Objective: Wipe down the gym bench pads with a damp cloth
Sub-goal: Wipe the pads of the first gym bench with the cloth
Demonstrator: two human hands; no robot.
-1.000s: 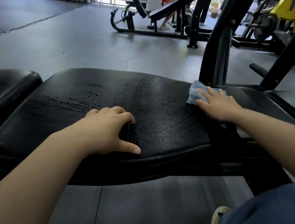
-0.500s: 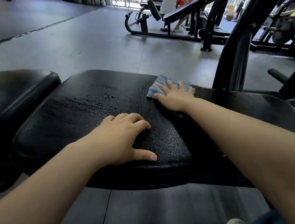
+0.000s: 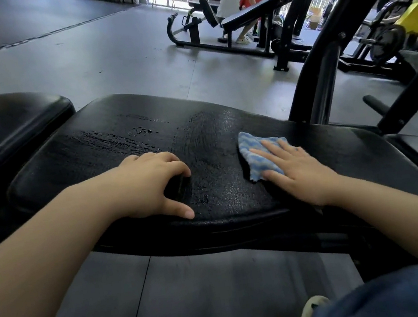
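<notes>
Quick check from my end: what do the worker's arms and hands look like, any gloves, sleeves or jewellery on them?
Both forearms are bare as far as the view reaches; no sleeve shows. The left hand and right hand wear no gloves, and no watch, band or rings are visible on wrists or fingers. Nails look short and unpainted.

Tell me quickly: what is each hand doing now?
Left hand: holds nothing, fingers loosely curled, rests on bench pad.
Right hand: open, presses blue cloth flat.
</notes>
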